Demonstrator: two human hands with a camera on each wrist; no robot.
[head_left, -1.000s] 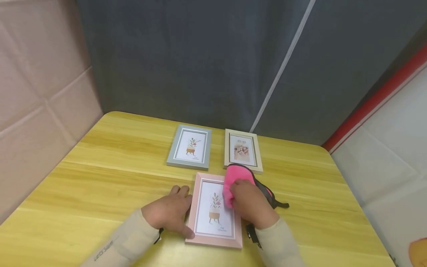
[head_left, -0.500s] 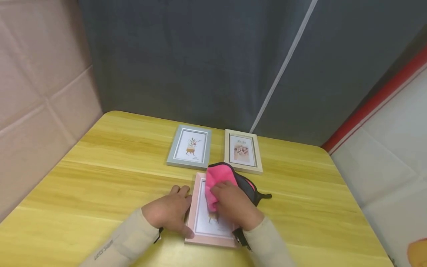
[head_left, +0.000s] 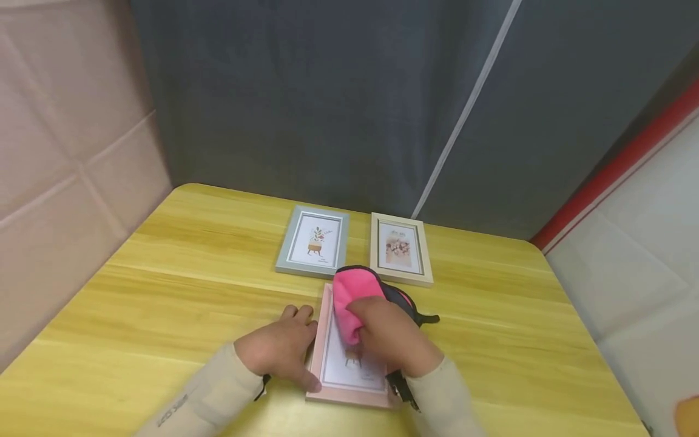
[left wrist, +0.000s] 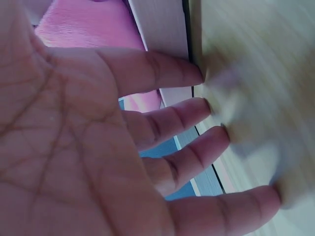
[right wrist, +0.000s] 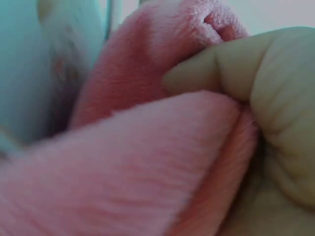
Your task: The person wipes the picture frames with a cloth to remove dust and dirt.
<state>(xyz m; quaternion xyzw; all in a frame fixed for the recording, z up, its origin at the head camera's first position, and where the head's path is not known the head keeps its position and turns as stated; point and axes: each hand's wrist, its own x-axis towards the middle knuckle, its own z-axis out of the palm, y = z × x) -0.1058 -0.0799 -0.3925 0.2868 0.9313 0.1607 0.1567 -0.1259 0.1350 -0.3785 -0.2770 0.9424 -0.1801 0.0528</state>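
A pink picture frame (head_left: 340,396) lies face up near the front of the table, its potted-plant picture partly covered. My left hand (head_left: 281,350) is at its left side, thumb on the lower left corner. In the left wrist view the fingers (left wrist: 182,118) are spread and fairly straight, their tips against the wooden surface. With my right hand (head_left: 395,337) I grip a pink plush cloth (head_left: 352,294) with a dark edge and loop, over the frame's upper part. Up close in the right wrist view, the folded cloth (right wrist: 113,167) is bunched under the thumb.
Behind the pink frame lie a grey-blue picture frame (head_left: 284,258) on the left and a cream picture frame (head_left: 428,267) on the right. A dark curtain (head_left: 306,103) hangs at the far edge of the yellow wood-grain table (head_left: 180,267).
My right hand has moved left with the cloth, from the pink frame's right side across its picture. The left hand stays in place at the frame's left edge.
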